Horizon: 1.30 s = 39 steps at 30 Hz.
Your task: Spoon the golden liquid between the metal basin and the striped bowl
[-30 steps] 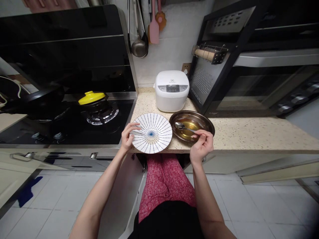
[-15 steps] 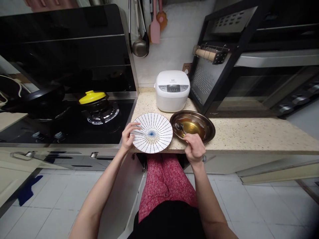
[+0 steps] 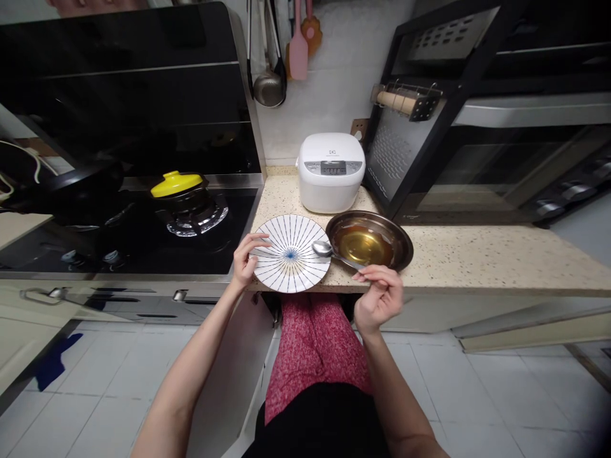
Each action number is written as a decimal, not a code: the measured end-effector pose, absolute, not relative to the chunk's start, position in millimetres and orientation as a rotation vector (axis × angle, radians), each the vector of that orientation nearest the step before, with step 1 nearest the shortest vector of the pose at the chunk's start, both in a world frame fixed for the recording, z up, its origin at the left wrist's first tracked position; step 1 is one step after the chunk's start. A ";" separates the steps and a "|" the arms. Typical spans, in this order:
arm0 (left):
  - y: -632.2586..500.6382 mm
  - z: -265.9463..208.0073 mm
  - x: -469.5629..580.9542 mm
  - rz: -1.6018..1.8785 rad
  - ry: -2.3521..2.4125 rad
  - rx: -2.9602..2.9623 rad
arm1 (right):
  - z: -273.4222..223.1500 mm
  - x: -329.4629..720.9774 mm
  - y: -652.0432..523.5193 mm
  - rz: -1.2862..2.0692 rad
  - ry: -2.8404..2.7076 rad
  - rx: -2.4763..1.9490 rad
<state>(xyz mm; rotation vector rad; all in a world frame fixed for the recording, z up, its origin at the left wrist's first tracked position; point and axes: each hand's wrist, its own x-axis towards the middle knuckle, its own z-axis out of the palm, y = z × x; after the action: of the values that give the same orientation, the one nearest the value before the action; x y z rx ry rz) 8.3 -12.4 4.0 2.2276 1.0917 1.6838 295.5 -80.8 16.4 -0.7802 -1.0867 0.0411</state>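
Observation:
My left hand (image 3: 247,257) is closed on the left rim of a white plate (image 3: 286,273) with dark lines fanning out from a blue centre. The plate lies by the counter's front edge. Between the fingers of my right hand (image 3: 379,296) is the handle of a metal spoon (image 3: 322,248). Its bowl is over the plate's right rim, and its handle crosses the near side of a brown metal basin (image 3: 405,245). Golden liquid (image 3: 360,247) covers the basin's bottom. Whether the spoon carries anything I cannot tell.
Behind the plate and basin stands a white rice cooker (image 3: 331,184). To the left, a pot with a yellow lid (image 3: 176,184) sits on the black stove (image 3: 214,254). An oven (image 3: 501,165) is at right. A ladle (image 3: 268,88) hangs on the wall.
The spoon has come out of the basin and swung left to the plate's right rim. My right hand has tilted and shifted slightly right. My left hand and the plate stay put.

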 end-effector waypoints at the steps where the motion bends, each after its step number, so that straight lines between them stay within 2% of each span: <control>1: -12.5 4.1 8.3 1.681 1.096 2.229 | 12.8 291.9 -82.4 0.059 -1.129 -0.779; 9: -12.6 4.4 8.8 1.708 1.063 2.238 | -8.6 272.2 -82.2 0.148 -1.328 -0.665; 30: -15.1 4.0 9.2 1.772 0.944 2.283 | -25.7 274.4 -78.2 0.270 -1.324 -0.738; 39: -15.4 3.2 8.3 1.716 1.080 2.285 | -23.8 268.3 -82.1 0.312 -1.321 -0.704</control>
<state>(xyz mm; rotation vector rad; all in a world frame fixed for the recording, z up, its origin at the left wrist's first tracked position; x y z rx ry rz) 8.3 -15.4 3.2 2.2854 1.0796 1.7157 268.3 -82.1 -23.8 -0.7042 -1.3214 0.3123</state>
